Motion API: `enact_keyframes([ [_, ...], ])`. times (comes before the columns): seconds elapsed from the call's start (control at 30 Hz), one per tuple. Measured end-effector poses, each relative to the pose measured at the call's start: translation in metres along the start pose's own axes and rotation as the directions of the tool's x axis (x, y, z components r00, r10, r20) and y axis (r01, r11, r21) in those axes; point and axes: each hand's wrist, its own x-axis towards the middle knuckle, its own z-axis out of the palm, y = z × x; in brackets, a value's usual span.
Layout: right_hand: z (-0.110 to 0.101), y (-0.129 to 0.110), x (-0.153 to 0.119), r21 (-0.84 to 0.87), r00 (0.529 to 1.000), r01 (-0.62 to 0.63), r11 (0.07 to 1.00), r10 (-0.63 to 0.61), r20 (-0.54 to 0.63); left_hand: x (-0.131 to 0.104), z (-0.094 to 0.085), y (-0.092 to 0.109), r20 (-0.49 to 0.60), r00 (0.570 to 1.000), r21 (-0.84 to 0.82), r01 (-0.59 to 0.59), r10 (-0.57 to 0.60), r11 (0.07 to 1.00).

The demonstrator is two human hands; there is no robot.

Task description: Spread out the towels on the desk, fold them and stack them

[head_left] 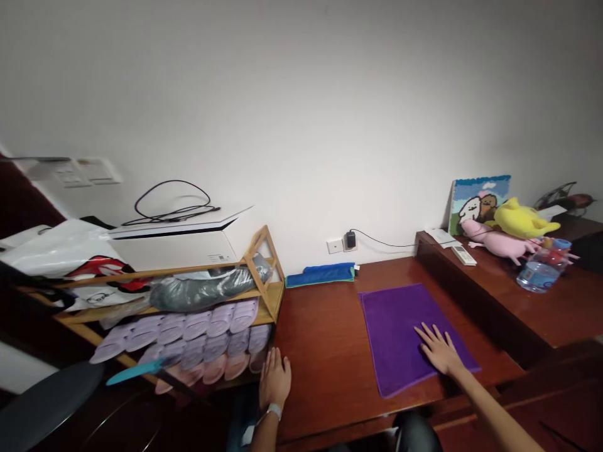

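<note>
A purple cloth (393, 333) lies spread out on the reddish-brown wooden table (320, 351). My right hand (439, 350) rests on the cloth's right part, palm down, fingers apart. At the table's left edge, my left hand (276, 380) lies flat with nothing visible in it; a light-coloured band is around that wrist. Against the wall at the back of the table lies a folded blue cloth (325, 274) with a green edge.
On the left, a wooden rack (264, 276) holds slippers, a wrapped bundle and a white box (179, 248). A raised shelf (541, 314) on the right bears a remote (463, 255), plush toys, a picture and a plastic bottle (541, 276). A black plug (350, 239) sits in the wall socket.
</note>
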Motion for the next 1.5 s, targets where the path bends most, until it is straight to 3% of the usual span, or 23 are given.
enact_keyframes([
  [0.13, 0.005, -0.029, 0.007, 0.041, 0.992, 0.028, 0.999, -0.022, -0.122, 0.001, 0.005, -0.003, -0.005, 1.0, -0.011, 0.001, -0.001, 1.0],
  [0.3, 0.034, -0.053, 0.021, -0.021, 0.994, -0.03, 0.999, 0.028, -0.105, 0.002, 0.006, -0.009, 0.006, 1.0, -0.045, -0.021, 0.022, 0.999],
  [0.43, 0.037, -0.04, 0.056, -0.039, 0.993, -0.055, 0.998, 0.051, -0.103, 0.003, 0.008, -0.017, -0.014, 0.997, -0.045, -0.081, 0.08, 0.996],
  [0.63, 0.015, -0.009, 0.135, -0.042, 0.994, -0.093, 0.995, 0.09, -0.065, 0.002, 0.011, -0.026, -0.046, 0.991, -0.066, -0.129, 0.126, 0.989],
  [0.87, 0.001, 0.019, 0.212, -0.047, 0.996, -0.084, 0.995, 0.082, -0.044, -0.004, 0.013, -0.038, 0.011, 0.997, -0.087, -0.071, 0.072, 0.994],
  [1.03, -0.004, 0.026, 0.236, -0.062, 0.995, -0.1, 0.993, 0.098, -0.028, -0.012, 0.019, -0.045, -0.015, 0.993, -0.082, -0.121, 0.121, 0.989],
  [1.27, -0.008, 0.035, 0.243, -0.094, 0.994, -0.103, 0.99, 0.107, 0.03, -0.016, 0.013, -0.033, -0.009, 0.994, -0.003, -0.111, 0.111, 0.994],
  [1.33, -0.012, 0.024, 0.242, -0.114, 0.994, -0.106, 0.988, 0.107, 0.008, -0.016, 0.012, -0.03, -0.014, 0.992, 0.01, -0.122, 0.122, 0.992],
  [1.4, -0.017, -0.003, 0.241, -0.139, 0.994, -0.047, 0.989, 0.032, -0.108, -0.016, 0.009, -0.026, -0.027, 0.993, 0.009, -0.116, 0.116, 0.993],
  [1.5, -0.022, -0.073, 0.244, -0.163, 0.943, 0.229, 0.96, -0.26, -0.21, -0.017, 0.003, -0.018, -0.028, 0.996, -0.013, -0.082, 0.082, 0.997],
])
